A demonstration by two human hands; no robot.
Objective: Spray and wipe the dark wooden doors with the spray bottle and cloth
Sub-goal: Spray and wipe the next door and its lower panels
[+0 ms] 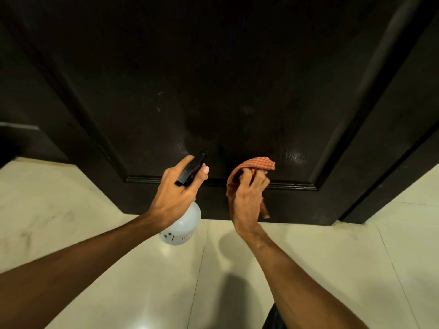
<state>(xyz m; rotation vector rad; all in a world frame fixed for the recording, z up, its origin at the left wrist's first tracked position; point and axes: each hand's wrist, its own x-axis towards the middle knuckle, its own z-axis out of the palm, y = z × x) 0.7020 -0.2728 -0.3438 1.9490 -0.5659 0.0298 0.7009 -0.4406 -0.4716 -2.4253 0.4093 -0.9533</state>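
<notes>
A dark wooden door (213, 91) with a recessed panel fills the upper view; wet sheen shows low on the panel. My left hand (177, 193) grips the black trigger head of a translucent white spray bottle (184, 224), nozzle aimed at the lower panel. My right hand (248, 198) holds a bunched orange checked cloth (255, 163) close to the door, just above the panel's bottom moulding. Part of the cloth hangs below my palm.
Pale glossy floor tiles (118, 269) run up to the door's foot. Dark door frame (392, 150) stands on the right, and another dark panel (23, 115) is on the left. My own shadow falls on the tiles below my arms.
</notes>
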